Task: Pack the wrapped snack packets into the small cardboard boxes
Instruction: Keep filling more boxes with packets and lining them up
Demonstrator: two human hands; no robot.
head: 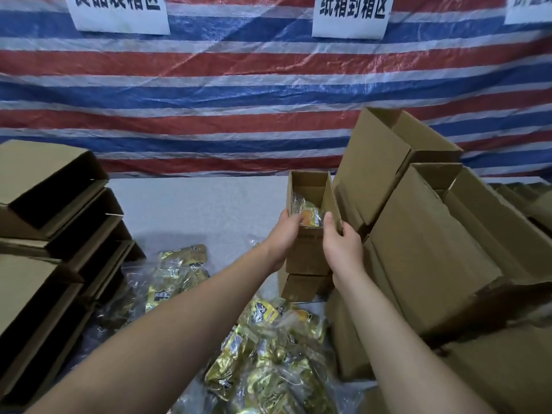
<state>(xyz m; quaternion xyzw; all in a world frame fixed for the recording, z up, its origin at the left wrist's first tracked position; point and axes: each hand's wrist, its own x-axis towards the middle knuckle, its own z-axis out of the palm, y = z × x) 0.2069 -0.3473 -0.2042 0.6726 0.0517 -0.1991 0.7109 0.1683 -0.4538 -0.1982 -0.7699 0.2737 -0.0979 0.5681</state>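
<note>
A small open cardboard box (pixel 309 249) stands upright at the table's middle, on top of another small box (pixel 301 286). Inside it lies a clear-wrapped snack packet (pixel 310 215) with an orange print. My left hand (pixel 283 237) grips the box's left side, fingers curled over the rim onto the packet. My right hand (pixel 343 243) grips the right side, thumb over the front rim. Loose gold-wrapped snack packets (pixel 268 354) lie heaped on the table in front of me, and more packets (pixel 176 276) lie to the left.
Empty cardboard boxes (pixel 53 234) lie stacked on their sides at the left. Larger open boxes (pixel 433 234) lean in a pile at the right. A grey table (pixel 194 204) runs to a red, white and blue striped tarp (pixel 209 100) with paper signs.
</note>
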